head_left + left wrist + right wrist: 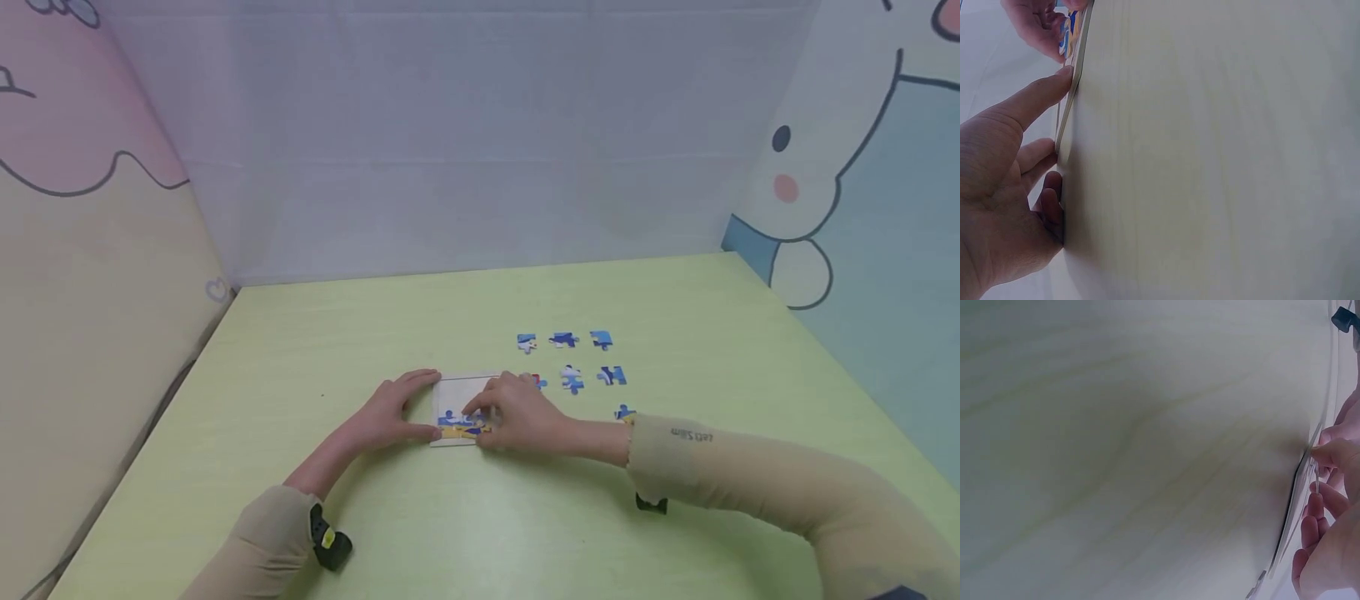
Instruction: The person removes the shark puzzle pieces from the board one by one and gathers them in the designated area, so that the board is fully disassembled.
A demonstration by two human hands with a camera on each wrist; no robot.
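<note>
You are fitting a piece into the puzzle tray (459, 390) at table centre. Your left hand (390, 414) steadies its 9 o'clock edge with straight fingers; your right hand (517, 414) presses with curled fingertips. Next, a loose piece (572, 379) at 3 o'clock probably needs picking.

Pale yellow-green table (465, 533) with faint wood grain, boxed in on three sides. Behind, plain whitish-lilac panel (465, 142), softly and evenly lit. On left, pink-and-cream cartoon-print wall (90, 250); on right, blue wall with white cartoon character (862, 175), pink cheek, dark eye.
</note>
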